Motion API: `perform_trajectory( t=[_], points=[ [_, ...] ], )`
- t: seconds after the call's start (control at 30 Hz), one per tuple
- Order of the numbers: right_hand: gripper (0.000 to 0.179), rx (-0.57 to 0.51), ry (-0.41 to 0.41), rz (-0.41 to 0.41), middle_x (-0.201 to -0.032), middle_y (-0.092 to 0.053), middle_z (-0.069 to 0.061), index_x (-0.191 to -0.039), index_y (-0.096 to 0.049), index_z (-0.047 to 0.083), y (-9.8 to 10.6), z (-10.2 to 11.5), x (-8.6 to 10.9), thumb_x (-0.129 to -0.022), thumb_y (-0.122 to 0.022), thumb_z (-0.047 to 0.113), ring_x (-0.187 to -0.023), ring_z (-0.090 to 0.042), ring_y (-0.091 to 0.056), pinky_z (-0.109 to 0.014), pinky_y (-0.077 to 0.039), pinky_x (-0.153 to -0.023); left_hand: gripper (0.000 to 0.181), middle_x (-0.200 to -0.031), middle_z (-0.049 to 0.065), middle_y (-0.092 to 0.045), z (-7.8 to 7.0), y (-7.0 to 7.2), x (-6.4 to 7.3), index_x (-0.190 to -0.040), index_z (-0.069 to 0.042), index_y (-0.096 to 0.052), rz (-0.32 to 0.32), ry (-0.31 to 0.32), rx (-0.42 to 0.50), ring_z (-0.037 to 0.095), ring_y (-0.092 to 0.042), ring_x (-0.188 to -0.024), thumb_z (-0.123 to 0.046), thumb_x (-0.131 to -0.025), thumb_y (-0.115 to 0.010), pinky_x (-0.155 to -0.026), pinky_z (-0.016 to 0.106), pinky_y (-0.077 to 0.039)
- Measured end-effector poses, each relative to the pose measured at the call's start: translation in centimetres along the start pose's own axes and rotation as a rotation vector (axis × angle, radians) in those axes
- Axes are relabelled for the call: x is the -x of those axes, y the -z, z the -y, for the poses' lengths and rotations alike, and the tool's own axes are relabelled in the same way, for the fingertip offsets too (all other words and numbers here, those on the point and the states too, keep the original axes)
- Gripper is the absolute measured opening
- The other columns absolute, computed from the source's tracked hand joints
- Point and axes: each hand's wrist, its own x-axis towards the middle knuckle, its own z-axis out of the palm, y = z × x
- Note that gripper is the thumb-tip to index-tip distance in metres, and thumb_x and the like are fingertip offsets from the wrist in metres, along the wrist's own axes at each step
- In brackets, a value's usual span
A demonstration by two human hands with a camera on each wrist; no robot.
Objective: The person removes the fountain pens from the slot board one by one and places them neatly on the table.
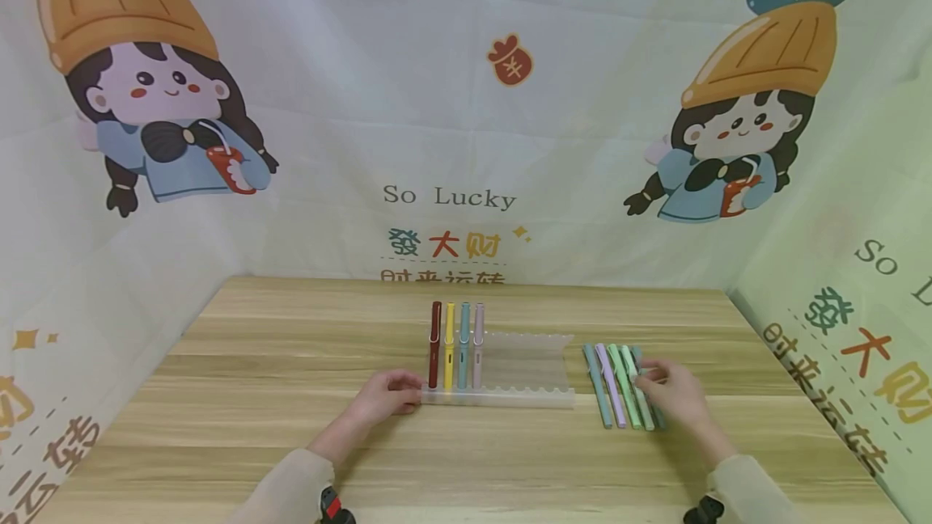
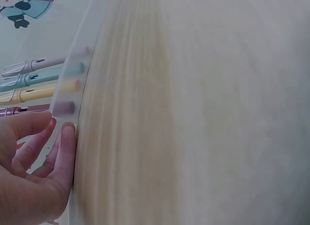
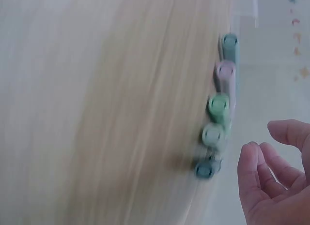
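A clear plastic pen rack (image 1: 527, 366) with a notched front strip lies on the table. On its left part stand side by side a dark red pen (image 1: 435, 346), a yellow pen (image 1: 449, 346), a blue pen (image 1: 463, 346) and a pale pinkish pen (image 1: 478, 346), clips facing up. My left hand (image 1: 393, 393) holds the rack's left end; thumb and fingertips meet its corner in the left wrist view. Over the loose pens at right hovers my right hand (image 1: 673, 389), thumb and fingers apart in the right wrist view, partly covering the rightmost dark teal pen (image 3: 204, 169).
Right of the rack, a blue-green pen (image 1: 599, 386), a lilac pen (image 1: 610, 386), a green pen (image 1: 624, 386) and a pale mint pen (image 1: 645, 411) lie in a row. A printed cloth (image 1: 451, 128) hangs behind and beside the wooden table (image 1: 466, 467).
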Motion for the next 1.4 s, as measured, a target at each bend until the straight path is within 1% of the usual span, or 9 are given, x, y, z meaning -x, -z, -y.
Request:
perform_trajectory(
  t=[0.13, 0.27, 0.47, 0.6, 0.77, 0.83, 0.97, 1.27, 1.4],
  points=[
    [0.028, -0.065, 0.007, 0.021, -0.082, -0.058, -0.010, -0.106, -0.055, -0.009, -1.1, 0.7, 0.0, -0.082, -0.057, 0.006, -0.065, -0.022, -0.057, -0.029, -0.050, -0.053, 0.021, -0.088, 0.011, -0.059, 0.1, 0.0, -0.1, -0.101, 0.010, -0.056, 0.001, 0.002, 0.003, 0.019, -0.057, -0.078, 0.003, -0.082, -0.057, -0.070, 0.033, -0.051],
    [0.026, -0.083, 0.007, 0.023, -0.079, -0.058, -0.006, -0.105, -0.056, -0.007, -2.1, 1.3, -0.1, -0.082, -0.058, 0.006, -0.063, -0.018, -0.056, -0.028, -0.049, -0.053, 0.021, -0.088, 0.011, -0.059, 0.1, 0.0, -0.1, -0.101, 0.010, -0.056, 0.001, 0.000, 0.001, 0.019, -0.057, -0.078, 0.003, -0.082, -0.057, -0.070, 0.033, -0.051],
    [0.027, -0.150, 0.001, 0.043, -0.080, -0.058, -0.006, -0.105, -0.057, -0.006, -3.5, 2.4, -0.2, -0.082, -0.059, 0.008, -0.063, -0.017, -0.054, -0.026, -0.048, -0.052, 0.022, -0.088, 0.011, -0.059, 0.0, 0.0, 0.0, -0.102, 0.011, -0.056, 0.010, -0.001, 0.011, 0.019, -0.057, -0.078, 0.002, -0.081, -0.058, -0.070, 0.032, -0.051],
    [0.027, -0.169, 0.009, 0.052, -0.082, -0.059, -0.005, -0.105, -0.058, -0.005, -4.3, 3.2, -0.2, -0.082, -0.059, 0.010, -0.066, -0.018, -0.055, -0.027, -0.048, -0.054, 0.022, -0.087, 0.010, -0.059, 0.0, 0.0, 0.0, -0.102, 0.011, -0.055, 0.013, -0.001, 0.013, 0.020, -0.057, -0.078, 0.002, -0.082, -0.058, -0.071, 0.033, -0.051],
    [0.024, -0.248, 0.019, 0.064, -0.082, -0.059, -0.006, -0.104, -0.058, -0.004, -5.7, 3.8, -0.3, -0.082, -0.058, 0.005, -0.072, -0.019, -0.057, -0.027, -0.051, -0.059, 0.021, -0.087, 0.011, -0.059, 0.1, 0.0, 0.0, -0.101, 0.011, -0.056, 0.014, -0.003, 0.011, 0.019, -0.057, -0.077, 0.002, -0.082, -0.057, -0.070, 0.032, -0.051],
    [0.023, -0.298, 0.035, 0.073, -0.081, -0.059, -0.008, -0.103, -0.058, -0.005, -6.3, 3.9, -0.4, -0.081, -0.057, 0.001, -0.072, -0.019, -0.057, -0.027, -0.052, -0.060, 0.021, -0.087, 0.011, -0.059, 0.1, 0.0, 0.0, -0.101, 0.010, -0.056, 0.014, -0.002, 0.009, 0.018, -0.057, -0.077, 0.002, -0.082, -0.057, -0.070, 0.032, -0.051],
    [0.023, -0.341, 0.068, 0.084, -0.081, -0.059, -0.009, -0.102, -0.059, -0.006, -7.2, 4.3, -0.6, -0.080, -0.057, -0.002, -0.072, -0.018, -0.057, -0.026, -0.052, -0.060, 0.020, -0.087, 0.010, -0.059, 0.1, 0.0, -0.2, -0.101, 0.009, -0.057, 0.012, 0.006, 0.005, 0.018, -0.057, -0.078, 0.002, -0.082, -0.057, -0.070, 0.031, -0.051],
    [0.024, -0.343, 0.156, 0.145, -0.082, -0.060, -0.013, -0.103, -0.057, -0.010, -8.4, 6.5, -1.0, -0.081, -0.055, -0.001, -0.072, -0.022, -0.058, -0.026, -0.051, -0.061, 0.019, -0.087, 0.010, -0.059, 0.2, 0.1, -0.2, -0.100, 0.009, -0.057, 0.019, -0.008, -0.001, 0.018, -0.057, -0.078, 0.002, -0.082, -0.057, -0.070, 0.031, -0.051],
    [0.023, -0.353, 0.202, 0.148, -0.081, -0.061, -0.015, -0.101, -0.058, -0.011, -9.2, 7.1, -1.4, -0.079, -0.055, -0.003, -0.069, -0.021, -0.058, -0.024, -0.049, -0.058, 0.019, -0.088, 0.010, -0.059, 0.2, 0.2, 0.0, -0.100, 0.009, -0.057, 0.021, -0.008, 0.003, 0.018, -0.057, -0.078, 0.003, -0.082, -0.057, -0.070, 0.031, -0.051]
  ],
)
